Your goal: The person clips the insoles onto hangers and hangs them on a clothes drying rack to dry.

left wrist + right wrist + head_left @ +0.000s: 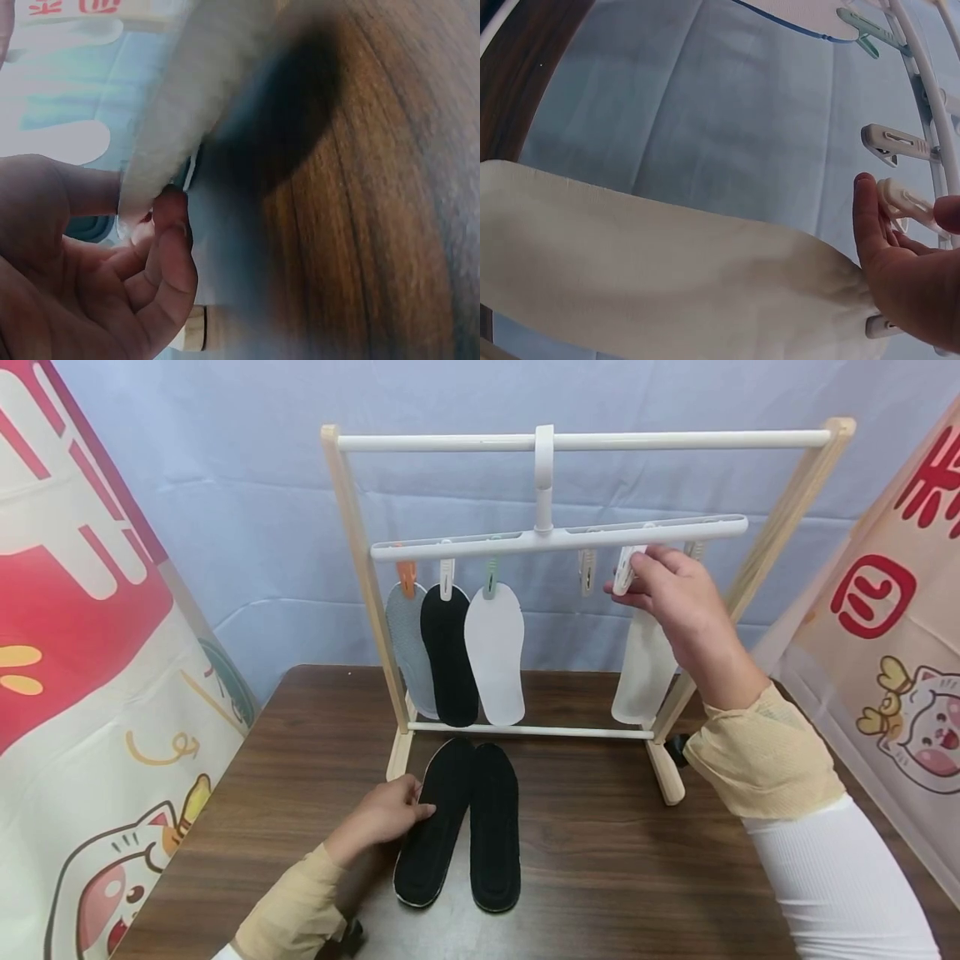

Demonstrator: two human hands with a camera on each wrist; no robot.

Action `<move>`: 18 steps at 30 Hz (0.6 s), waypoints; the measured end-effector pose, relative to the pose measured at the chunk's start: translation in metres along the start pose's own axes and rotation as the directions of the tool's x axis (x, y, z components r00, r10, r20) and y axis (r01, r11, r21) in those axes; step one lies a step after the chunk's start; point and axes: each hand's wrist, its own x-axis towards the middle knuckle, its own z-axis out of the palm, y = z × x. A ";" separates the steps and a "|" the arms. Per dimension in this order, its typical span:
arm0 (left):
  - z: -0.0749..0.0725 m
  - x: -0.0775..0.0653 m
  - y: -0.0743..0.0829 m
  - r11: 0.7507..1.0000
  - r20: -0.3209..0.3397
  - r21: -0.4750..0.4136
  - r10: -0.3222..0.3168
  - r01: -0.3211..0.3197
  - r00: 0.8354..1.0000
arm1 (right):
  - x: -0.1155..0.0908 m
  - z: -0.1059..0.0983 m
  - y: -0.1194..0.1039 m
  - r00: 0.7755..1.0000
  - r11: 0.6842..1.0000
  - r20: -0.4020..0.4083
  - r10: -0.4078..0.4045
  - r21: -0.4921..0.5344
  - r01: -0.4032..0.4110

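My left hand point(384, 812) pinches the left edge of a black insole point(433, 835), between thumb and fingers; its pale underside point(199, 90) shows in the left wrist view. A second black insole point(495, 827) lies beside it on the table. Up at the hanger point(465, 545), my right hand point(686, 602) grips a white clothespin point(627, 570) between thumb and fingers. Nothing hangs from that clothespin. In the right wrist view a cream insole point(667, 262) hangs just past the hand from another clip point(883, 326), partly hidden by the hand.
A wooden rack point(348, 568) with a white top rail point(675, 441) carries the hanger. Grey point(408, 643), black point(447, 660) and white point(495, 652) insoles hang from clips on its left half. A bare beige clip point(587, 572) sits left of my right hand. Brown table point(585, 843) underneath.
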 end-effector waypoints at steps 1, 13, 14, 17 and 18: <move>-0.001 -0.001 0.000 1.000 0.003 -0.001 -0.001 0.001 1.000 | 0.000 0.000 0.000 1.000 1.000 0.002 0.000 0.013 0.000; -0.003 -0.006 0.002 0.998 0.036 -0.023 0.062 -0.061 0.997 | -0.001 0.002 0.007 0.999 0.986 0.014 -0.051 0.160 0.048; -0.003 -0.006 0.002 0.997 0.033 -0.022 0.071 -0.070 0.997 | -0.001 0.002 0.007 0.998 0.985 0.017 -0.054 0.162 0.050; -0.003 -0.006 0.002 0.996 0.032 -0.021 0.090 -0.089 0.995 | -0.001 0.003 0.008 0.998 0.987 0.028 -0.060 0.152 0.055; -0.003 -0.006 0.002 0.995 0.032 -0.020 0.094 -0.093 0.995 | -0.002 0.003 0.008 0.998 0.987 0.030 -0.061 0.149 0.056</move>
